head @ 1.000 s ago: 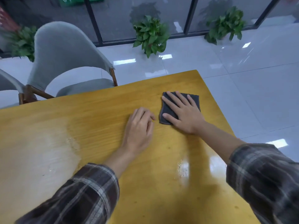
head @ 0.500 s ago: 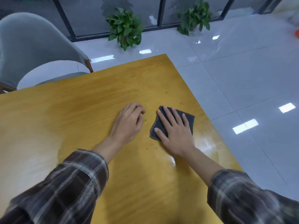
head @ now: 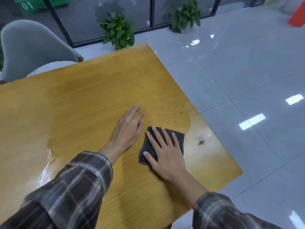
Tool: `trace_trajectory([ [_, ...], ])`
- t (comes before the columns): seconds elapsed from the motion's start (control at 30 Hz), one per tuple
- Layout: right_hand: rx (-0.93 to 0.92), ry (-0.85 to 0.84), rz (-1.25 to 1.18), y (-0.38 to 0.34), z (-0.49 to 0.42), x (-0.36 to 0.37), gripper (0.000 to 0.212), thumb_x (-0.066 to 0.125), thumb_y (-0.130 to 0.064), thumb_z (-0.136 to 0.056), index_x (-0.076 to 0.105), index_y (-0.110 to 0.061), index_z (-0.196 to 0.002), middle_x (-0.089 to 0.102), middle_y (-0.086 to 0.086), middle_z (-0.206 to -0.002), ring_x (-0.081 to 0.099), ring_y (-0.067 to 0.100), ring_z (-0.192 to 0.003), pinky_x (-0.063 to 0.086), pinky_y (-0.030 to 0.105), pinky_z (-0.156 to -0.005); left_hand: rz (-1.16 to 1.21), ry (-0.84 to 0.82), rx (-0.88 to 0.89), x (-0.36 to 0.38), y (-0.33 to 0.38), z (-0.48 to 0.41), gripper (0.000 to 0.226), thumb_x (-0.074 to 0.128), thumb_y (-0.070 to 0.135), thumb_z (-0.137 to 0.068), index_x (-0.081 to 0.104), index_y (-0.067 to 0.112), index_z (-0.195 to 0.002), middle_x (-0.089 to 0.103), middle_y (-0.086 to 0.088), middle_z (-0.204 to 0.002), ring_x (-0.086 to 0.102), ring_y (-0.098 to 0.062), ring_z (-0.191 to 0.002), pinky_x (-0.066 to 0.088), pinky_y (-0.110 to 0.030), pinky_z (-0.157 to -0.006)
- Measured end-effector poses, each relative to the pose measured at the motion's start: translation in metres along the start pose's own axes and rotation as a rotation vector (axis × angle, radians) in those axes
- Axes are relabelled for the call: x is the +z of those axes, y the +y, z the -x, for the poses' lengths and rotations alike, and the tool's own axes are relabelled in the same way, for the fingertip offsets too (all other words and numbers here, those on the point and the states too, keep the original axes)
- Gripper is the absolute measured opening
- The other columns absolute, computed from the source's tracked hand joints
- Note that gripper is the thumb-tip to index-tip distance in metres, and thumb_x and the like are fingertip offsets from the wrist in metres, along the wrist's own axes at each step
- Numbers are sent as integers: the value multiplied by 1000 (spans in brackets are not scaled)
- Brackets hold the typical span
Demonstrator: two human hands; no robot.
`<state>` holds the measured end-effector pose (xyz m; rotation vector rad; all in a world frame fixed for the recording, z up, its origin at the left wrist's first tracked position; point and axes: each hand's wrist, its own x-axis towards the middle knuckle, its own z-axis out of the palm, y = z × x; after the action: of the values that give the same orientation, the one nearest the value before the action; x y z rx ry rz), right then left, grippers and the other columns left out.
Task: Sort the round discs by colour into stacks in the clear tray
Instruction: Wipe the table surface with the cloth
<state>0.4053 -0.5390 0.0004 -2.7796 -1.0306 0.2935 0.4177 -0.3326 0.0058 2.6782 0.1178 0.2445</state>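
Note:
No discs and no clear tray are in view. My right hand [head: 165, 152] presses flat, fingers spread, on a dark grey cloth [head: 179, 138] lying on the yellow wooden table [head: 82, 104] near its right edge. My left hand [head: 129, 128] rests palm down on the bare wood just left of the cloth, fingers relaxed and holding nothing. Both forearms wear plaid sleeves.
A damp sheen covers part of the table. The table's right edge and near corner [head: 237, 172] drop to a glossy tiled floor. A grey chair [head: 31, 47] stands at the far left. Two potted plants [head: 118, 29] sit by a glass wall; a red object [head: 297, 18] lies far right.
My right hand has slid the cloth toward me along the table's right side, and my left hand came back with it. The view has swung right, showing more floor.

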Motion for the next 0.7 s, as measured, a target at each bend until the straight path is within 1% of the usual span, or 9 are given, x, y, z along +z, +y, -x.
trace_trajectory([
  [0.2, 40, 8, -31, 18, 47, -3, 69, 19, -67, -103, 4, -36, -163, -7, -12, -170, -12, 15, -157, 10, 51, -126, 22, -54, 86, 19, 35, -3, 39, 52, 13, -107, 57, 5, -145, 47, -11, -158, 35, -25, -152, 31, -40, -122],
  [0.33, 95, 38, -52, 31, 79, -2, 68, 24, -66, -104, 8, -36, -163, -1, -12, -171, -6, 14, -157, 8, 49, -126, 26, -83, 147, 31, 46, -12, 39, 53, 13, -106, 58, 4, -144, 49, -12, -156, 38, -27, -150, 34, -43, -121],
  [0.43, 135, 31, -58, 43, 98, -4, 68, 27, -66, -104, 8, -37, -163, 0, -13, -171, -3, 14, -158, 8, 48, -125, 32, -96, 170, 35, 53, -19, 35, 55, 11, -105, 62, 4, -138, 53, -12, -152, 43, -29, -146, 38, -46, -120],
  [0.53, 170, 21, -69, 54, 107, -8, 68, 28, -66, -104, 6, -38, -162, -2, -15, -170, -4, 13, -157, 8, 48, -125, 71, -70, 179, 36, 55, -31, 26, 55, 8, -104, 69, 3, -124, 60, -11, -139, 53, -28, -134, 47, -47, -111],
  [0.6, 203, 16, -76, 54, 107, -10, 69, 29, -66, -104, 6, -38, -162, -2, -15, -170, -4, 12, -157, 8, 48, -125, 98, -61, 179, 38, 56, -42, 22, 55, 7, -103, 71, 3, -118, 61, -11, -134, 55, -27, -129, 49, -45, -108],
  [0.7, 255, 11, -77, 47, 97, -11, 69, 28, -64, -104, 3, -38, -162, -5, -15, -170, -7, 12, -157, 6, 48, -125, 120, -75, 231, 43, 54, -59, 21, 55, 7, -103, 70, 3, -116, 60, -10, -130, 56, -27, -125, 50, -43, -105],
])
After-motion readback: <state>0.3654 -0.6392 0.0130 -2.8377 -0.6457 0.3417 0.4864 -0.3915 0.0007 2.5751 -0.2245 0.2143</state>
